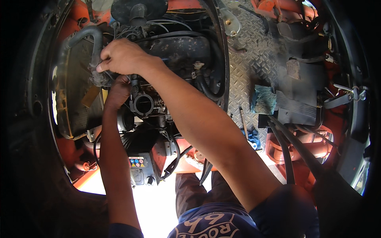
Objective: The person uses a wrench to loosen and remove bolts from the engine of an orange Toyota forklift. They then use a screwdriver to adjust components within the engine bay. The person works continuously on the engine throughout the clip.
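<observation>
Grey and curved, the hose [97, 45] bends down on the left toward a dark fitting [98, 78] beside the engine [178, 49]. Your right hand [123, 57] is right by that fitting, fingers bunched; you can't tell from here whether its grip holds anything. Your left hand [119, 92] reaches in just beside the round metal throat [143, 104], fingers curled, its grip hidden. Nearer you sits a battery [139, 168]; well to the right lies a blue-green cloth [263, 99].
</observation>
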